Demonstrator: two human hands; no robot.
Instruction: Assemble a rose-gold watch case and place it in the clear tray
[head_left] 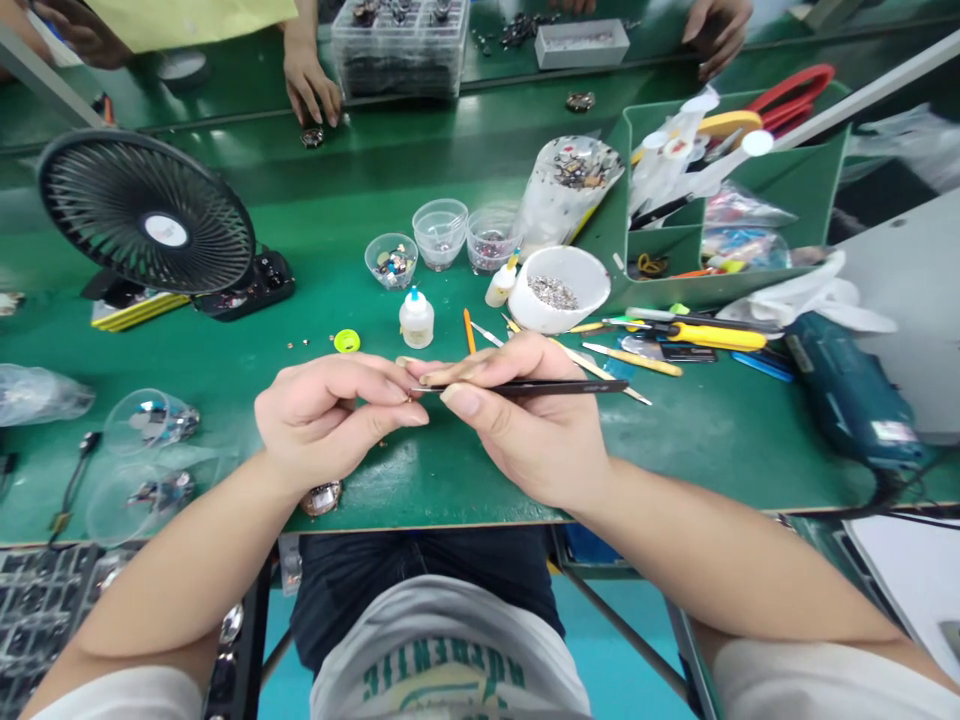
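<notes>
My right hand [544,430] grips dark tweezers [570,387] lying almost level, their tip pointing left at my left fingertips. My left hand [322,410] is closed in a pinch around a tiny piece, too small and covered to name, right at the tweezers' tip. Beneath my left wrist, a shiny round watch-like piece [322,498] rests near the bench's front edge. Just beyond my hands stand a small glue-type bottle with a blue tip [417,320] and a lime-green cap [347,341].
A black fan [150,225] stands at the left. Clear cups of small parts [392,262] and a white bowl [561,290] sit beyond my hands. Tools, a green organizer [675,275] and a dark green power tool [855,390] crowd the right. A co-worker's hand [309,85] works opposite.
</notes>
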